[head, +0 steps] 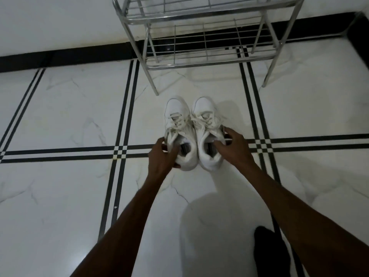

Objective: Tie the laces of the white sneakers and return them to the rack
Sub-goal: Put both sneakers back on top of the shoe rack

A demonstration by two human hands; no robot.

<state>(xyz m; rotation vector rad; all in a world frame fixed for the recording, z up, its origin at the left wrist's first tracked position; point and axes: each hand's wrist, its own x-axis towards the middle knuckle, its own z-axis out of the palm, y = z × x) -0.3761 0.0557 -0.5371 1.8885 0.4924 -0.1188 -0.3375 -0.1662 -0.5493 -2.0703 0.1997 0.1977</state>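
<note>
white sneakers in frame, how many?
2. Left white lace-up sneaker on the marble tile floor, left hand at its heel. Right white lace-up sneaker beside it, touching, right hand at its collar. None visible on the steel wire rack; its top is cropped.

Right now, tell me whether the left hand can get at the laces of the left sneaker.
Probably yes. The left hand already grips the left sneaker at its collar, and its laces lie loose just ahead of the fingers, with nothing covering them.
</note>
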